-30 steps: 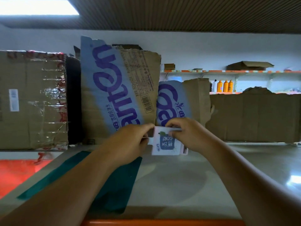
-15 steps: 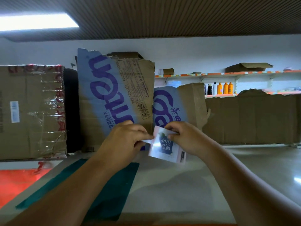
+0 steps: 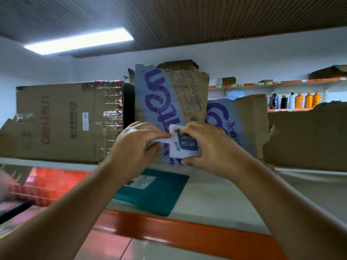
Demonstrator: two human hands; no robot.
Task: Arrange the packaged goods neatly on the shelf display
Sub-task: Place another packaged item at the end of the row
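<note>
Both hands, left hand and right hand, hold the small packet with pinching fingers; next, I think, stand it straight on the shelf.

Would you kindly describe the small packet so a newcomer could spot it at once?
Find the torn cardboard with big purple lettering on the shelf. In front of it, the left hand and right hand hold the packet. Unlike the brown boxes behind, it is small and white with a dark blue label.
</note>
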